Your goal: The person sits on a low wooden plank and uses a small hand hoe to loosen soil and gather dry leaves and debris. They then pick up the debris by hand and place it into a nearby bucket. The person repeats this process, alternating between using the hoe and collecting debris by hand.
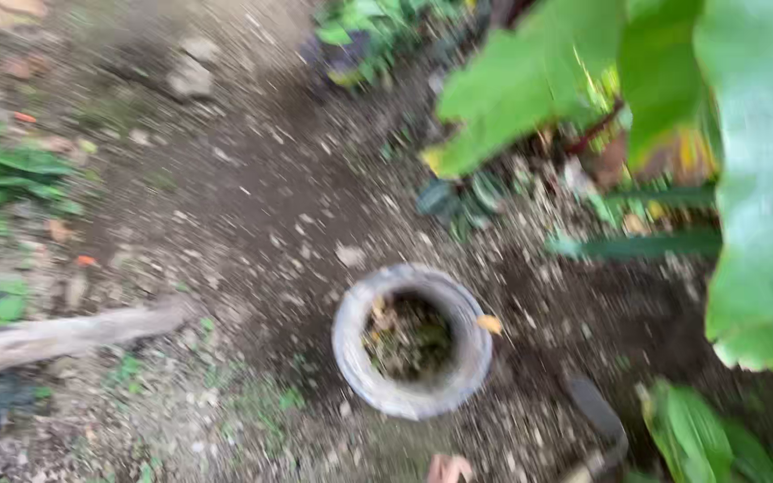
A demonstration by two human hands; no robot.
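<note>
The view is blurred by motion. A round grey pot (411, 340) stands on bare soil in the lower middle, partly filled with dead leaves and earth. A yellow leaf (490, 324) lies on its right rim. A dark, curved, blade-like object (596, 410) rises from the bottom edge to the right of the pot; what holds it is out of frame. A small pinkish shape (449, 468) shows at the bottom edge below the pot; I cannot tell whether it is fingers or toes. Neither of my hands is clearly visible.
Big green leaves (744, 161) hang over the right side, with low plants (691, 434) beneath them. A pale log (55, 338) lies at the left. Stones (191, 79) and green plants (364, 36) sit at the top, weeds (11, 170) at the far left.
</note>
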